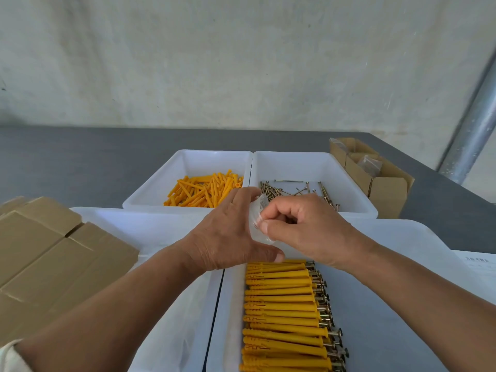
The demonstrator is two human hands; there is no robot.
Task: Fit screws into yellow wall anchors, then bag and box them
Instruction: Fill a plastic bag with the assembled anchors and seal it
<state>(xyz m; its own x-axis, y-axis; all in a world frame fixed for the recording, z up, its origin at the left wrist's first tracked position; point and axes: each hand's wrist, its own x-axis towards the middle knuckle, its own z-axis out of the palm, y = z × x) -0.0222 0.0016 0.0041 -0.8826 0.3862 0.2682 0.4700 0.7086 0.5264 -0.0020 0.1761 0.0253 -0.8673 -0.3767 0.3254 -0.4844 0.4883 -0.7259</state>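
My left hand point(228, 232) and my right hand point(303, 226) meet above the near trays and together hold a small clear plastic bag point(257, 221), pinched between the fingertips. Directly below, a row of yellow wall anchors with screws fitted point(284, 312) lies side by side in a white tray point(381, 304). Further back, a white tray point(158, 183) holds loose yellow anchors point(204, 191). Beside it on the right, another white tray point(346, 181) holds loose screws point(298, 191).
Flat brown cardboard boxes point(45, 264) are stacked at the left. An open cardboard box point(375, 173) with clear bags inside stands at the back right on the grey table point(80, 157). A white tray point(150, 232) lies under my left forearm. A metal pole point(472, 130) rises at the right.
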